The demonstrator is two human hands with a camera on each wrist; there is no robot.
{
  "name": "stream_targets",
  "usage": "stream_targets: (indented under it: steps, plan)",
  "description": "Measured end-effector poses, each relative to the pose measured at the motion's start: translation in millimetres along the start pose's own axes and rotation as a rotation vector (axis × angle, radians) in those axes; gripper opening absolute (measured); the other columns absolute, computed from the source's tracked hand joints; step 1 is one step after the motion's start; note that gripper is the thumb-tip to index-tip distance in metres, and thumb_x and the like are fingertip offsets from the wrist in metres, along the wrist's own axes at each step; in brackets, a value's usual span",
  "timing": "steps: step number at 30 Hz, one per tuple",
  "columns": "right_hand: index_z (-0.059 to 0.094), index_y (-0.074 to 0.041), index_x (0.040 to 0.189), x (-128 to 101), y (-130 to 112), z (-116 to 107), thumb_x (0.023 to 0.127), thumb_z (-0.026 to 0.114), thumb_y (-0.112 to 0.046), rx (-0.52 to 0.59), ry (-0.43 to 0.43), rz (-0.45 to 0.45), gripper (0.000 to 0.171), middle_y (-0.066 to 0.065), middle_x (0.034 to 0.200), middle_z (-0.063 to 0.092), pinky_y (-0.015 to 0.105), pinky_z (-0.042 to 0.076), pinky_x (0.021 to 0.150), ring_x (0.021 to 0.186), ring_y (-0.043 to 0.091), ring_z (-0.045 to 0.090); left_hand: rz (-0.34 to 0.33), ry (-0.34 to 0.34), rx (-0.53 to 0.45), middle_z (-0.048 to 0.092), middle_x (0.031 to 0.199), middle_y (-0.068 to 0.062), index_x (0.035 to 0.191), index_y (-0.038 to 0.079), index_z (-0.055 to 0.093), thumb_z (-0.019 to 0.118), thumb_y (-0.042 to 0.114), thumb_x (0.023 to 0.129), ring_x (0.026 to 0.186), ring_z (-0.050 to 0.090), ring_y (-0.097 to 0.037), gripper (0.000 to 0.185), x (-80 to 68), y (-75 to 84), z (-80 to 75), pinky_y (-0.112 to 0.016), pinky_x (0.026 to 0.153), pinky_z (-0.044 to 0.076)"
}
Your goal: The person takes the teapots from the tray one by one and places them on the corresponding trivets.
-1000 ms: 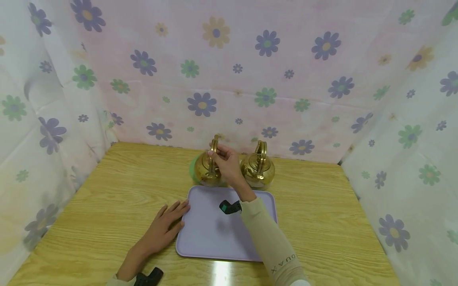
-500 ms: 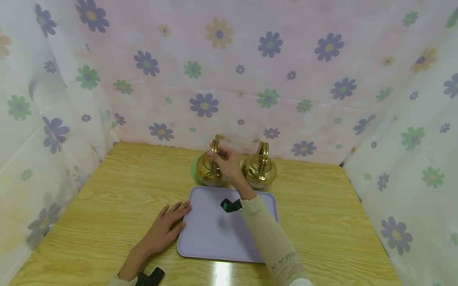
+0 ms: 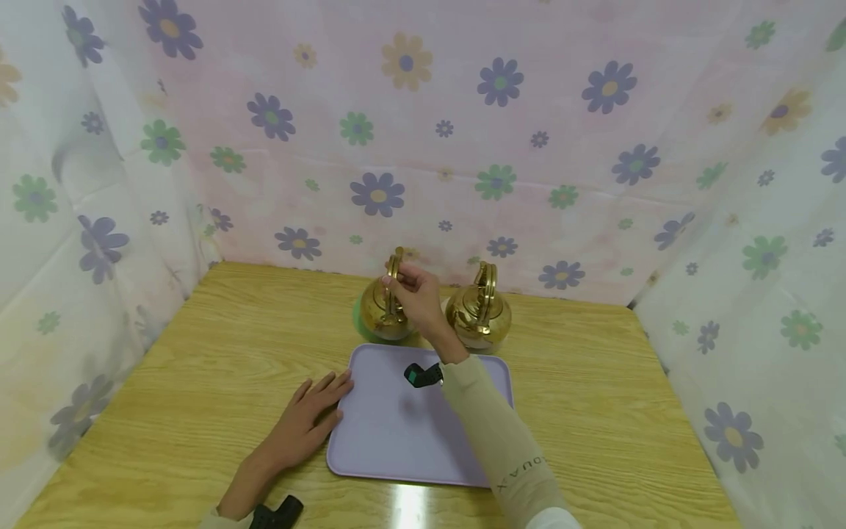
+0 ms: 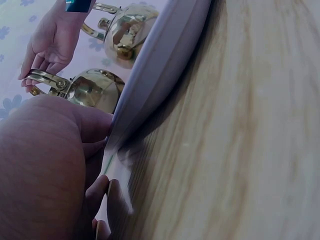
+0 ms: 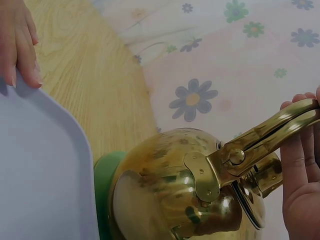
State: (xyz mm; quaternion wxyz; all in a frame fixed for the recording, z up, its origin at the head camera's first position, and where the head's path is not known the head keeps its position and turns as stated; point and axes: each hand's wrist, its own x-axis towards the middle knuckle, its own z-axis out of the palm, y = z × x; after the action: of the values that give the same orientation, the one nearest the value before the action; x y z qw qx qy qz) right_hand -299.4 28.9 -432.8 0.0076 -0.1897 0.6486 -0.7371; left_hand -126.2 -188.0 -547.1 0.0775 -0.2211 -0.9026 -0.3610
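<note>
My right hand [image 3: 423, 301] grips the arched handle of a shiny brass kettle [image 3: 378, 314], fingers and thumb around it. In the right wrist view, this handle [image 5: 270, 130] passes under the curled fingertips. A round green mat [image 5: 104, 185] shows under and beside that kettle. A second brass kettle [image 3: 468, 323] stands just to its right, partly behind my right wrist. My left hand [image 3: 300, 426] lies with fingers outstretched, its fingertips at the left edge of a lilac tray [image 3: 390, 426].
The tray lies on a wood-grain table [image 3: 595, 411] in front of both kettles, crossed by my right sleeve [image 3: 496, 426]. A flowered curtain [image 3: 423, 147] encloses the table at the back and on both sides.
Over the last half second, the right hand and its kettle have shifted slightly up and to the left. My left hand, the tray and the other kettle have stayed put.
</note>
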Motion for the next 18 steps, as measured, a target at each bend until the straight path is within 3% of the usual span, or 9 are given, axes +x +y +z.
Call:
stream_targets:
  steps: [3, 6, 9, 14, 18]
  plan:
    - [0.064, 0.010, 0.130, -0.2, -0.1, 2.2, 0.098, 0.064, 0.000, -0.003, -0.003, 0.010, 0.033, 0.036, 0.116, 0.065, 0.021, 0.059, 0.076, 0.101, 0.050, 0.065, 0.000, 0.003, 0.001, 0.048, 0.156, -0.011, 0.147, 0.009, 0.055, 0.059, 0.017, 0.103, 0.145, 0.038, -0.046, 0.046, -0.7, -0.1, -0.1, -0.069, 0.113, 0.016]
    - [0.063, 0.009, 0.131, 0.0, -0.2, 2.9, 0.099, 0.064, -0.001, -0.003, 0.010, 0.020, 0.033, 0.034, 0.117, 0.066, 0.020, 0.058, 0.077, 0.106, 0.052, 0.064, -0.001, 0.000, -0.004, 0.047, 0.156, -0.011, 0.148, 0.009, 0.055, 0.059, 0.017, 0.103, 0.145, 0.038, -0.046, 0.046, -0.8, 0.1, -0.2, -0.070, 0.113, 0.016]
    - [0.063, 0.009, 0.130, 0.2, 0.0, 2.0, 0.099, 0.063, 0.000, 0.016, 0.019, 0.029, 0.033, 0.035, 0.117, 0.065, 0.020, 0.058, 0.075, 0.100, 0.046, 0.067, -0.002, -0.005, -0.005, 0.047, 0.157, -0.011, 0.148, 0.009, 0.055, 0.059, 0.017, 0.103, 0.145, 0.037, -0.046, 0.046, -0.6, 0.0, -0.1, -0.070, 0.113, 0.016]
    - [0.063, 0.008, 0.132, 1.9, 2.9, -1.5, 0.100, 0.062, -0.001, 0.063, 0.029, 0.057, 0.033, 0.033, 0.115, 0.066, 0.022, 0.059, 0.069, 0.081, 0.020, 0.069, -0.004, -0.005, -0.005, 0.047, 0.156, -0.010, 0.148, 0.009, 0.055, 0.058, 0.018, 0.103, 0.145, 0.037, -0.046, 0.046, -0.4, -0.4, -0.3, -0.071, 0.113, 0.016]
    - [0.063, 0.006, 0.132, 4.8, 5.4, -4.0, 0.100, 0.062, -0.004, 0.069, 0.035, 0.070, 0.033, 0.030, 0.117, 0.067, 0.022, 0.059, 0.071, 0.080, 0.012, 0.069, -0.001, -0.002, -0.008, 0.047, 0.157, -0.011, 0.148, 0.008, 0.055, 0.058, 0.017, 0.103, 0.145, 0.037, -0.046, 0.046, 0.0, -0.6, 0.0, -0.071, 0.113, 0.016]
